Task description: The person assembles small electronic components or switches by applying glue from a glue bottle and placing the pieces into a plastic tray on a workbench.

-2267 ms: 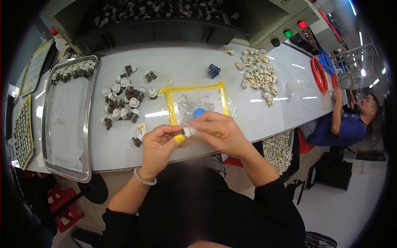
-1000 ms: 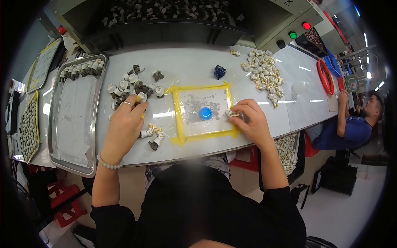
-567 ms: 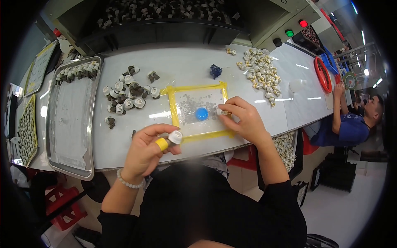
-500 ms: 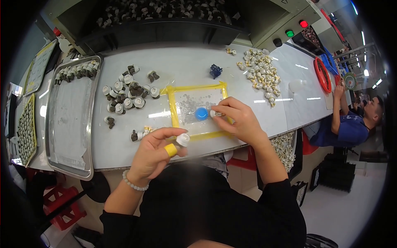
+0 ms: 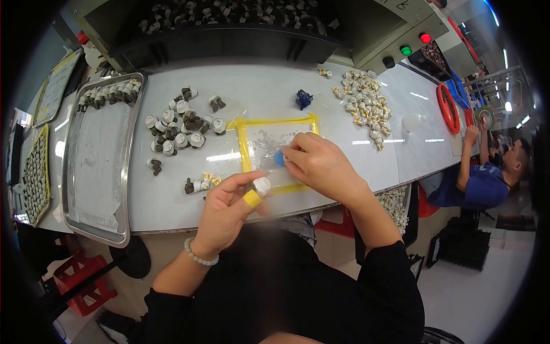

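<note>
Yellow wraps the thumb of the left hand [image 5: 223, 218], and through my head view I see that hand pinching a small figure [image 5: 262, 185] between thumb and fingers, its white top turned up toward me. The figure's lower part is mostly covered by the thumb and its yellow band [image 5: 252, 199], and the fingertips beyond it are smeared by blur.

The right hand [image 5: 323, 166] has its fingers drawn together at the blue disc [image 5: 279, 157], covering that disc's right side. I cannot tell whether they grip anything, because the back of the hand faces me. The disc sits inside a yellow tape frame [image 5: 243, 146], whose right edge is partly lost behind the right hand.

Left of the frame, near the left hand, I make out a few figures with white and gold parts [image 5: 201, 184]; the lowest are partly hidden by the fingers. Farther left is a cluster of dark-and-white figures [image 5: 180, 125], too overlapped for me to count, then a metal tray [image 5: 94, 166] with a row of figures [image 5: 109, 94] at its far end.

Right of the frame lies a heap of white-and-gold pieces [image 5: 364, 106]. Under the table edge, a bin of pale pieces [image 5: 395, 207] is cut off by the right forearm.
</note>
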Demonstrator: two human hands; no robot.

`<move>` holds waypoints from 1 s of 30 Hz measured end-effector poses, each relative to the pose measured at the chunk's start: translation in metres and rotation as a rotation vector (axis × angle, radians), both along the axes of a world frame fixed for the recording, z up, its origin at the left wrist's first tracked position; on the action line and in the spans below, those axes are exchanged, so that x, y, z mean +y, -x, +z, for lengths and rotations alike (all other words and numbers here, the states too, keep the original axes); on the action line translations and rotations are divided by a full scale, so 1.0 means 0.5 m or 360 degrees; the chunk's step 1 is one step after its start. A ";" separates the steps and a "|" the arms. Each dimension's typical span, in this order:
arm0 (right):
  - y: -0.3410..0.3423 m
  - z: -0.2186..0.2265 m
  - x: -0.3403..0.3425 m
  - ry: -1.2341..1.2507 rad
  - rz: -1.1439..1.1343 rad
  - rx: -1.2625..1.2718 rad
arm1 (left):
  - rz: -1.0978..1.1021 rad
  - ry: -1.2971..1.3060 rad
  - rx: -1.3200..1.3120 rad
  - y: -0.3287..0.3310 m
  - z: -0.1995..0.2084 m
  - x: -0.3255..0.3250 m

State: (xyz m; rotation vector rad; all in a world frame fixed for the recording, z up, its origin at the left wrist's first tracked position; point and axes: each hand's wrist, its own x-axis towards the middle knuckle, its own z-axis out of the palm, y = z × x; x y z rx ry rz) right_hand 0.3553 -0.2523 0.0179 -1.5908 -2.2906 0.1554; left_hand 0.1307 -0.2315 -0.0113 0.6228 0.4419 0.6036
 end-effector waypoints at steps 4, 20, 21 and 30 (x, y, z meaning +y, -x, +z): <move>-0.002 -0.011 -0.006 0.0029 -0.0075 0.0224 | 0.0202 -0.0277 0.0197 -0.008 0.002 -0.009; 0.024 0.003 -0.075 0.0430 -0.0285 0.1539 | 0.0342 -0.0488 0.0182 -0.036 -0.020 -0.012; 0.027 0.005 -0.076 0.0416 -0.0259 0.1538 | 0.0340 -0.0485 0.0182 -0.036 -0.021 -0.013; 0.039 0.018 -0.076 0.0261 -0.0203 0.1150 | 0.0284 -0.0412 0.0135 -0.035 -0.017 -0.017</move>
